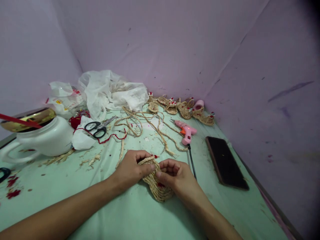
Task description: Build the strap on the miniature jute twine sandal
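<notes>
Between my two hands is a small slipper-shaped piece of coiled, braided straw (160, 194), held just above the table. My left hand (136, 168) grips its far left end, thumb pressed on top of the braid. My right hand (176, 175) pinches its right side, the thumb and fingers closed at the edge. A bit of red yarn (156, 156) shows at the far tip, and more red shows inside the piece near my right thumb. My fingers hide part of the weave. A loose straw braid (121, 151) lies just beyond my left hand.
A pink glue gun (186, 130) with a black cord and a dark phone (227, 163) lie to the right. Scissors (99, 129), red yarn and a white teapot-shaped pot (47, 136) are left. Finished straw slippers (185, 110) and plastic bags (112, 90) line the wall.
</notes>
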Demonstrator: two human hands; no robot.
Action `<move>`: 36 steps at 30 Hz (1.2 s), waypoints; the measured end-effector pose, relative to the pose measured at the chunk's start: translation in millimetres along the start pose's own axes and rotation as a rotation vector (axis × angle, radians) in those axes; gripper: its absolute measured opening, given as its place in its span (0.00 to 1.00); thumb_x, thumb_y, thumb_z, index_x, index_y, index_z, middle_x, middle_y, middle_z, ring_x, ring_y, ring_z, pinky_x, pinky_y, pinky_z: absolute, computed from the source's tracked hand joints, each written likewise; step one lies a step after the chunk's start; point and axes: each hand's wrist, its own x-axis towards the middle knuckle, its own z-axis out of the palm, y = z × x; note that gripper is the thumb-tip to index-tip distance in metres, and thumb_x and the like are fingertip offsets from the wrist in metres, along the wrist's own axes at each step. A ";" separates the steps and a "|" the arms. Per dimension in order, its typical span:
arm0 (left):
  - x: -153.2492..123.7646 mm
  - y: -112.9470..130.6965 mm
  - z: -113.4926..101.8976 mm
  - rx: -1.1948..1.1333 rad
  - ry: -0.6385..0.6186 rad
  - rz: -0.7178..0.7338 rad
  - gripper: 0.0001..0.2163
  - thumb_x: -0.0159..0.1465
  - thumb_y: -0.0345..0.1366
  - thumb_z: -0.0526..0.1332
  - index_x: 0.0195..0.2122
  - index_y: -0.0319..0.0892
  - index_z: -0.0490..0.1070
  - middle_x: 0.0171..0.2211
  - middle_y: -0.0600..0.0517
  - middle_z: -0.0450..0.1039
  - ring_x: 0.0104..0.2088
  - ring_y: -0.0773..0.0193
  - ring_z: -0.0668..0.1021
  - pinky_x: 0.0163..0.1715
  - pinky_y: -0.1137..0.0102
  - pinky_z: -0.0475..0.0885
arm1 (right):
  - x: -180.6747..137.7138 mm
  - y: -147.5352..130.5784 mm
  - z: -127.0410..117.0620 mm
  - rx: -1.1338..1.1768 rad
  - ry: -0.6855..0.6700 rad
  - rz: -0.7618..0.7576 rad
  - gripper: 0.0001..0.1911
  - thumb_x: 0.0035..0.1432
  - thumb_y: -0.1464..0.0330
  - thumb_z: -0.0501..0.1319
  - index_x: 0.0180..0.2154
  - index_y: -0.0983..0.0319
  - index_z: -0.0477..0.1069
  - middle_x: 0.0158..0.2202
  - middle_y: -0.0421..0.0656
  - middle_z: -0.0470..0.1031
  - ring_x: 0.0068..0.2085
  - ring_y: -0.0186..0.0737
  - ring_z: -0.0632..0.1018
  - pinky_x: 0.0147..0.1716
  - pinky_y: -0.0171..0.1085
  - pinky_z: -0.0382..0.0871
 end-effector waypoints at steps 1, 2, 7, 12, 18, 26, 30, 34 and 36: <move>-0.4 1.0 -0.1 -0.026 -0.011 -0.036 0.08 0.46 0.36 0.62 0.24 0.36 0.68 0.19 0.55 0.67 0.22 0.70 0.67 0.21 0.75 0.62 | -0.1 -0.2 0.1 -0.023 0.001 -0.013 0.11 0.33 0.67 0.67 0.23 0.65 0.69 0.17 0.36 0.70 0.19 0.29 0.68 0.22 0.32 0.64; -0.7 1.9 -0.3 -0.046 -0.019 -0.067 0.08 0.45 0.36 0.62 0.23 0.35 0.68 0.19 0.55 0.67 0.21 0.70 0.67 0.21 0.75 0.61 | -0.2 -0.8 -0.3 -0.054 0.012 -0.037 0.11 0.34 0.67 0.66 0.23 0.65 0.70 0.18 0.37 0.71 0.20 0.29 0.69 0.23 0.32 0.64; 0.5 4.2 -0.4 -0.051 -0.070 -0.145 0.07 0.43 0.34 0.61 0.22 0.36 0.68 0.17 0.55 0.66 0.20 0.70 0.67 0.20 0.75 0.60 | -1.4 -2.9 -4.5 -0.228 0.066 -0.150 0.08 0.38 0.67 0.62 0.23 0.66 0.73 0.20 0.40 0.72 0.22 0.32 0.69 0.24 0.33 0.62; 1.0 5.2 2.4 0.051 -0.084 -0.129 0.06 0.44 0.33 0.60 0.21 0.36 0.67 0.17 0.56 0.63 0.20 0.71 0.65 0.20 0.76 0.60 | -2.1 -2.6 -2.4 -0.293 0.068 -0.163 0.06 0.36 0.69 0.60 0.21 0.65 0.70 0.18 0.39 0.69 0.20 0.31 0.67 0.22 0.33 0.60; -1.0 9.5 5.1 0.133 -0.108 -0.102 0.03 0.45 0.31 0.58 0.19 0.37 0.64 0.15 0.58 0.58 0.19 0.73 0.60 0.17 0.77 0.55 | -1.0 0.3 0.8 -0.407 0.078 -0.175 0.04 0.36 0.70 0.57 0.20 0.64 0.67 0.17 0.38 0.66 0.19 0.30 0.65 0.20 0.32 0.58; 0.1 2.4 12.8 0.054 0.078 -0.048 0.05 0.45 0.30 0.57 0.17 0.38 0.60 0.15 0.59 0.55 0.18 0.74 0.59 0.16 0.77 0.54 | -2.6 2.9 3.0 -0.299 0.073 -0.210 0.03 0.40 0.71 0.58 0.22 0.63 0.65 0.17 0.35 0.65 0.20 0.29 0.65 0.19 0.30 0.58; 2.9 9.5 1.8 -0.041 0.030 -0.018 0.09 0.48 0.38 0.61 0.23 0.37 0.68 0.18 0.56 0.65 0.20 0.71 0.66 0.20 0.76 0.61 | -2.8 -0.8 -3.6 -0.134 -0.056 -0.095 0.11 0.37 0.69 0.65 0.27 0.65 0.70 0.21 0.37 0.71 0.22 0.30 0.69 0.22 0.29 0.62; 12.4 35.2 -41.3 0.357 0.338 0.203 0.14 0.53 0.42 0.57 0.36 0.38 0.72 0.32 0.49 0.74 0.30 0.64 0.73 0.29 0.72 0.67 | 0.3 -1.5 -12.0 -0.038 0.067 -0.045 0.14 0.34 0.66 0.69 0.26 0.64 0.70 0.19 0.36 0.71 0.19 0.29 0.68 0.18 0.28 0.59; 17.4 46.9 -71.4 0.722 0.627 0.254 0.12 0.54 0.39 0.55 0.34 0.39 0.73 0.32 0.48 0.75 0.32 0.61 0.75 0.33 0.70 0.67 | -0.1 -4.3 -14.4 0.051 0.129 0.019 0.18 0.34 0.64 0.70 0.31 0.63 0.71 0.21 0.37 0.73 0.20 0.31 0.70 0.19 0.29 0.61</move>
